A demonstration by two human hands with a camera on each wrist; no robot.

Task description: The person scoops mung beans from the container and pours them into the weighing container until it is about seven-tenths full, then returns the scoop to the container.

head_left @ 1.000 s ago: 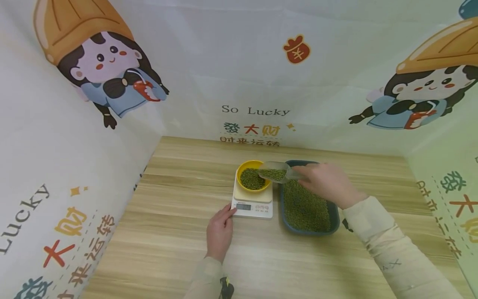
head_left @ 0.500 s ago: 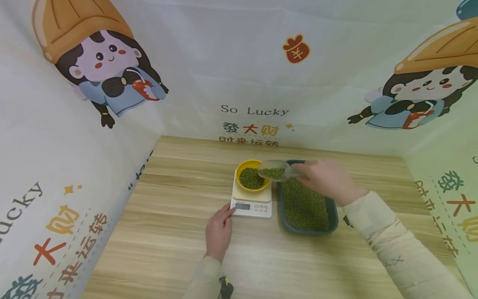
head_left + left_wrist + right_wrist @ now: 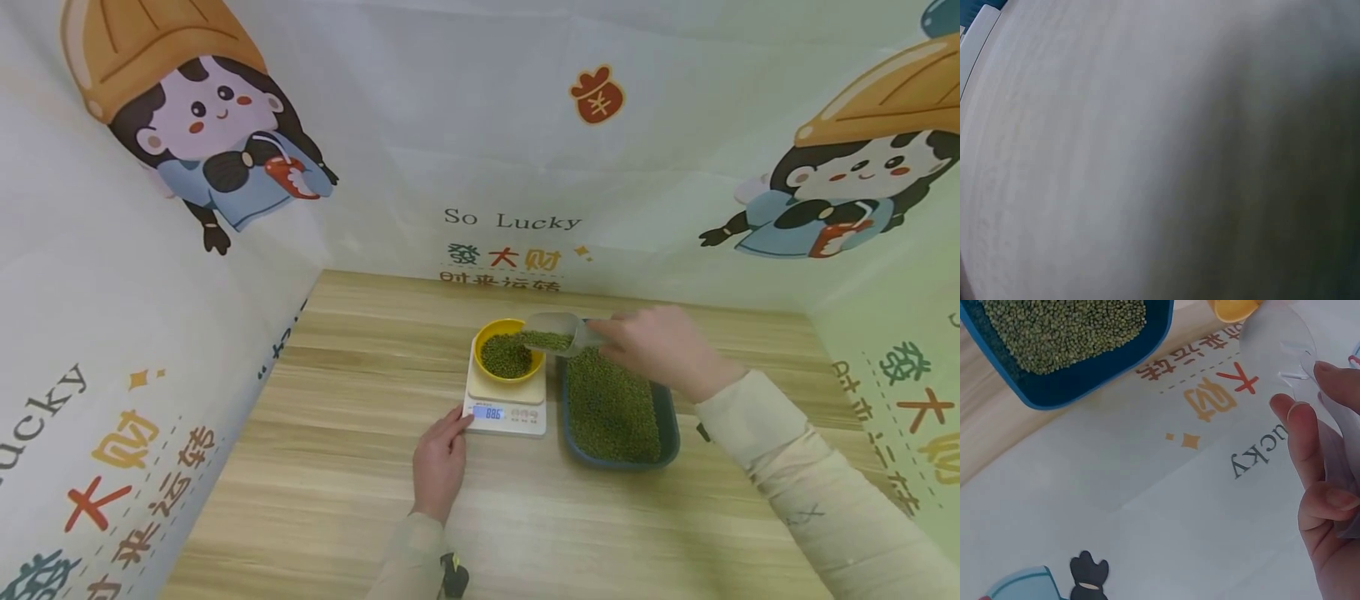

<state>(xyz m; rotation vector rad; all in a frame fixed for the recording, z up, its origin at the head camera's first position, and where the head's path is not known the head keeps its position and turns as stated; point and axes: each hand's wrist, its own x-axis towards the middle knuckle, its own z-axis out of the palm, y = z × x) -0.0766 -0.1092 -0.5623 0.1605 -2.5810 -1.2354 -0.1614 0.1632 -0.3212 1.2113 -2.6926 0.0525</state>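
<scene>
Right hand (image 3: 663, 346): extended above the blue rectangular plastic tray (image 3: 621, 463) of green beans, palm down. Its grip is closed, thumb and curled fingers around the handle of the clear plastic scoop (image 3: 567, 327). Scoop mouth: over the right rim of the round yellow bowl (image 3: 512, 381), which sits on the white kitchen scale (image 3: 527, 398). Left hand (image 3: 439, 460): grip loose, fingers extended forward, fingertips touching the scale's front left corner.
</scene>
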